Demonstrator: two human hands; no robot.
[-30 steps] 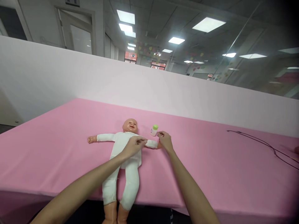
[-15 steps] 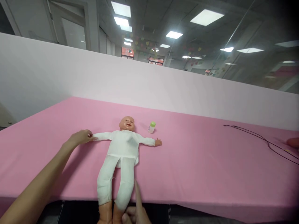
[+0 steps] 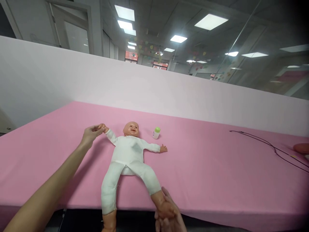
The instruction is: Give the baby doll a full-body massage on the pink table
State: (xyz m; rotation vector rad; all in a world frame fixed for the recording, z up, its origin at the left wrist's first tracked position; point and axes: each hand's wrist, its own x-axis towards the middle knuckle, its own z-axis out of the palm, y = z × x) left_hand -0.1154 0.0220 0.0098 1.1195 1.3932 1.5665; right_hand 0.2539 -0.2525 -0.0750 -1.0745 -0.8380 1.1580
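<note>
Pink table, roomy rightward, doll overhanging edge, fingers gripping its hand and foot

On the pink-covered table, a small bottle with a light green cap is placed upright, and toward the right side a thin black cable is laid in a loose loop, near a rounded reddish-brown object which is only partly seen. Behind the table a white wall is seen. Above this wall, the ceiling is lit by rectangular lamps, and at the left a door is shown.
</note>
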